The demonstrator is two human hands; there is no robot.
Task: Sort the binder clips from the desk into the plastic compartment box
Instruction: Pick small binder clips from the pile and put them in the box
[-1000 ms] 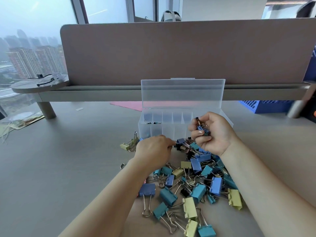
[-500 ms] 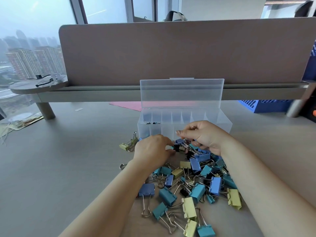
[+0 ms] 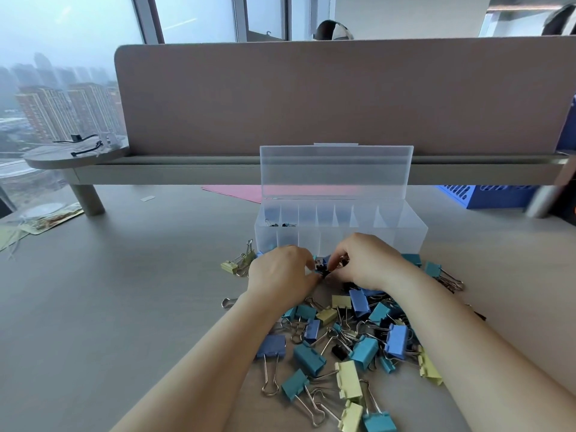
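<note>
Two bare arms of a person, seen from the wearer's own viewpoint. The left forearm (image 3: 202,369) fills the lower left-centre of the frame and the right forearm (image 3: 467,353) the lower right. Both are uncovered from the frame's edge to the wrist. The left hand (image 3: 282,275) and right hand (image 3: 367,263), at centre, are bare too, showing smooth backs and rounded knuckles.
</note>
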